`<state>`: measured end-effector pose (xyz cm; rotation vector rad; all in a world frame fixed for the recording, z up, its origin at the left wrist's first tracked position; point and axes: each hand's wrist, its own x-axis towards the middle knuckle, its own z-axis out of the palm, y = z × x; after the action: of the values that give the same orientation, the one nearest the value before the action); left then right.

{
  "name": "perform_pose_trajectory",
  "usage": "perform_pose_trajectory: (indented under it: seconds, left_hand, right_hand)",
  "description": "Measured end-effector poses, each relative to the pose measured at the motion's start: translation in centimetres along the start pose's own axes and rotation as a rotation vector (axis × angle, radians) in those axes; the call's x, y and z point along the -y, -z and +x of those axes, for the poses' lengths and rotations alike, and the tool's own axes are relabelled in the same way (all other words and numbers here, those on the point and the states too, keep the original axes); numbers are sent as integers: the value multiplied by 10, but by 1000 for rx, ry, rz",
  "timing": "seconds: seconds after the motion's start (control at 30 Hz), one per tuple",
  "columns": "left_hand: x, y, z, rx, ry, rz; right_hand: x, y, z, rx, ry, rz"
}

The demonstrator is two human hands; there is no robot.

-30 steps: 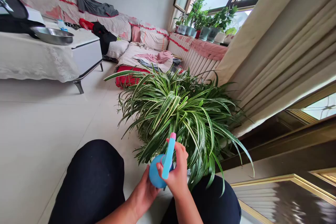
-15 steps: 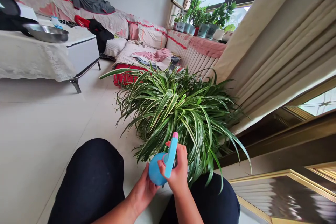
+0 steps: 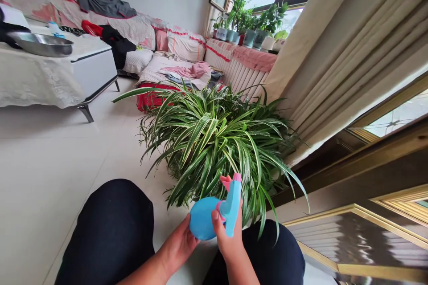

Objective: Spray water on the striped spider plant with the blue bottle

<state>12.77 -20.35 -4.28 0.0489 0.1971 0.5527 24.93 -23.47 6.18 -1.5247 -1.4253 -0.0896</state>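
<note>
A round blue spray bottle [image 3: 203,224] with a blue and pink trigger head [image 3: 230,202] is held low in front of me, between my knees. My left hand [image 3: 177,247] cups the bottle's body from below and behind. My right hand [image 3: 229,240] is closed around the neck and spray head, thumb on the near side. The nozzle points toward a large spider plant [image 3: 214,142] with striped green and white leaves, standing on the floor just beyond the bottle.
My knees in black trousers [image 3: 107,231] frame the hands. A beige curtain [image 3: 337,49] hangs at the right above a gold-trimmed frame [image 3: 368,222]. A white low table with a metal bowl [image 3: 42,44] stands at the left. Bedding [image 3: 174,71] and potted plants on the sill [image 3: 250,26] lie beyond.
The spray head has turned in my right hand, from pointing upward to tilted more sideways. The bottle has shifted slightly right and lower. The view has panned right a little.
</note>
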Motion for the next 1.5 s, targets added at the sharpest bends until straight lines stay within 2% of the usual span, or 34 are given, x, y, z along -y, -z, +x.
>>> perform_pose_trajectory:
  seconds: [0.13, 0.3, 0.57, 0.77, 0.9, 1.17, 1.3, 1.5]
  left_hand:
    - [8, 3, 2, 81, 13, 32]
    - [16, 4, 7, 36, 25, 93]
    - [24, -2, 12, 25, 51, 172]
    - [35, -6, 14, 87, 110, 129]
    - [38, -7, 14, 85, 147, 150]
    - [38, -2, 11, 32, 130, 248]
    - [35, -2, 9, 13, 119, 273]
    - [32, -9, 5, 88, 46, 289]
  right_hand:
    - [-5, 9, -5, -57, -6, 27]
    - [-13, 17, -10, -133, 0, -17]
    - [-23, 29, -18, -197, 8, -103]
    - [-12, 50, -11, -25, 27, 10]
    - [-11, 59, -11, 6, 10, -28]
    - [-16, 57, -14, 38, -52, -108]
    - [-15, 53, -13, 1, -45, -127]
    - [-14, 47, -11, -70, 4, -150]
